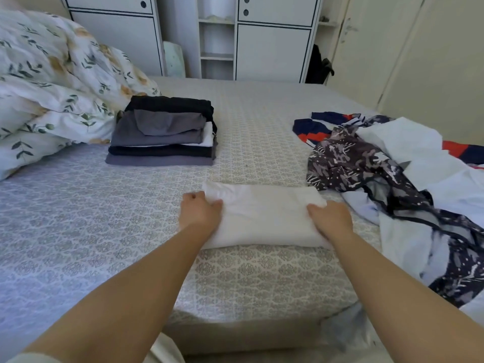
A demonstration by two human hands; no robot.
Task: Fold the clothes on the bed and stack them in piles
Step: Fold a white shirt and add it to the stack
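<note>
A soft white garment [264, 216], folded into a flat rectangle, lies on the patterned bed [131, 231]. The left hand [200, 212] grips its left edge with curled fingers; the right hand [331, 218] holds its right edge, fingers bent over the cloth. Beyond the garment to the left stands one neat pile [162, 137] of dark and grey folded pieces; just right of it sprawls one rumpled heap of unfolded clothes [392, 174].
</note>
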